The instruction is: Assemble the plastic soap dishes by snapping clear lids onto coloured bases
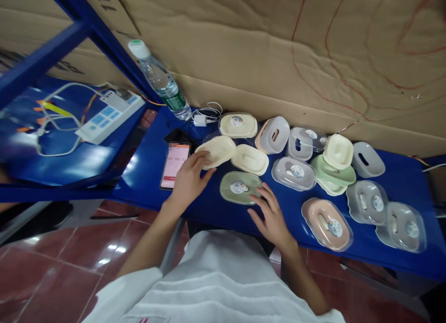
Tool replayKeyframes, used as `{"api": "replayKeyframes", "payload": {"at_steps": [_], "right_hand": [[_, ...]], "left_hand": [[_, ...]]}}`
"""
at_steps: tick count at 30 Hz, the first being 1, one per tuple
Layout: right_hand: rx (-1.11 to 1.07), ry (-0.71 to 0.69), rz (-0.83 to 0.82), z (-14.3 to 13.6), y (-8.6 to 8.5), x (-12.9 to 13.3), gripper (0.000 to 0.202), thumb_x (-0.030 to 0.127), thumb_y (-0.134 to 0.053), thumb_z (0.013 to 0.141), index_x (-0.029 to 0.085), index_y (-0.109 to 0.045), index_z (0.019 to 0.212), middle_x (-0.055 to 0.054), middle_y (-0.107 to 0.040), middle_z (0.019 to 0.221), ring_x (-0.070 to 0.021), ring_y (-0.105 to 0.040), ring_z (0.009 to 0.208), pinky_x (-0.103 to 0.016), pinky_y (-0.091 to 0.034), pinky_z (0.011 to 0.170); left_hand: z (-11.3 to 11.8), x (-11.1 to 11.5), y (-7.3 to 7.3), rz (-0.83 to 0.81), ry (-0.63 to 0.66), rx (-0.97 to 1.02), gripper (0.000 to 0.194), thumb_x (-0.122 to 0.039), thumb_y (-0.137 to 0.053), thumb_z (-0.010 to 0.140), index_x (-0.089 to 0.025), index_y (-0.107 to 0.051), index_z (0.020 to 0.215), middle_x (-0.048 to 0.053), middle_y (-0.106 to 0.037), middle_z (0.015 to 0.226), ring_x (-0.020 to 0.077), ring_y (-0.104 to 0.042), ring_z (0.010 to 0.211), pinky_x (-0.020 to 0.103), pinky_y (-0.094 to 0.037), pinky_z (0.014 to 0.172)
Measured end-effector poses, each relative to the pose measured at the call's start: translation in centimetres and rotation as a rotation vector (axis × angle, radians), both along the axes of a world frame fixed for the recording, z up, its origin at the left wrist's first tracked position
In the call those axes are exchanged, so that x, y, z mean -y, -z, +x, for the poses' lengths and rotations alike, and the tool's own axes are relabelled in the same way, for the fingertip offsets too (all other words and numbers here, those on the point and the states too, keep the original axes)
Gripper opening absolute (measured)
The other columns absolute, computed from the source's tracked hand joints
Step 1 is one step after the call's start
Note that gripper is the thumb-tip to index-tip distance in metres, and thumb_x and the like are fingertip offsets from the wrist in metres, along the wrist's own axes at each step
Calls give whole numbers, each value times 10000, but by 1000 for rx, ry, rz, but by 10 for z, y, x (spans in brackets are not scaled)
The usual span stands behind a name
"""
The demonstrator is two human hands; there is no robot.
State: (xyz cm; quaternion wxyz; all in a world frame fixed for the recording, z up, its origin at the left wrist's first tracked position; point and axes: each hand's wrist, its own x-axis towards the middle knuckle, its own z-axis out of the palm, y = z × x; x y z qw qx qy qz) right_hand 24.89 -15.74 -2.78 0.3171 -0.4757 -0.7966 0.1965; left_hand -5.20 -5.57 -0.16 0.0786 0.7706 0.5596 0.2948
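My left hand (pixel 191 174) grips the near left edge of a cream oval lid (pixel 220 151), thumb below and fingers on top. Another cream lid (pixel 250 159) lies just right of it. My right hand (pixel 270 211) has its fingers spread, with the fingertips at the right end of a green oval box (pixel 235 188) under a clear cover with a round label. That box lies flat on the blue table (pixel 205 202), near its front edge. Behind the cream lids sits a cream box (pixel 239 125) with a clear cover.
A phone (pixel 175 165) lies left of my left hand; a water bottle (pixel 163 86) and white cable (pixel 209 114) are behind. Grey boxes (pixel 294 173), a green one (pixel 332 169) and a peach one (pixel 327 224) stand to the right. A power strip (pixel 108 118) is at far left.
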Motion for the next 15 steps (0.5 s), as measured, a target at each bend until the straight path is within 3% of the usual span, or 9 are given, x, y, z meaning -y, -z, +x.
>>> {"api": "replayKeyframes", "payload": {"at_steps": [4, 8, 10, 12, 15], "right_hand": [[11, -36, -14, 4, -9, -2, 450, 291, -654, 1057, 304, -608, 1505, -127, -616, 1536, -343, -471, 1579, -602, -516, 1236], [7, 11, 12, 15, -28, -14, 491, 290, -609, 1078, 326, -556, 1565, -115, -573, 1611, -323, -501, 1558, -574, -520, 1236], [33, 85, 66, 19, -40, -26, 459, 289, -601, 1082, 307, -581, 1540, -115, -626, 1557, -318, -552, 1511, -573, -515, 1232], [86, 174, 140, 18, -52, -41, 394, 299, -589, 1089, 267, -628, 1480, -125, -695, 1459, -317, -619, 1427, -564, -517, 1213], [207, 310, 192, 8, -64, -70, 367, 354, -532, 1115, 207, -646, 1431, -147, -725, 1399, -328, -658, 1344, -539, -522, 1168]], "left_hand": [[2, -11, 2, -5, -103, -43, 161, -289, -653, 1017, -194, -694, 1141, 168, -666, 1433, 355, -641, 1359, 542, -530, 1159], [15, -9, -9, 13, -136, -42, 295, -312, -676, 1021, -201, -685, 1294, 206, -585, 1525, 411, -570, 1438, 631, -484, 1175], [22, 2, -16, 8, -20, 13, 372, -366, -655, 1050, -233, -642, 1398, 184, -564, 1557, 380, -551, 1470, 601, -479, 1202], [26, 19, -19, -42, 196, 51, 468, -429, -655, 1057, -263, -592, 1490, 168, -530, 1613, 360, -523, 1511, 581, -462, 1240], [28, 42, -11, -121, 431, 15, 687, -503, -774, 975, -290, -532, 1582, 176, -470, 1686, 405, -468, 1561, 641, -425, 1269]]}}
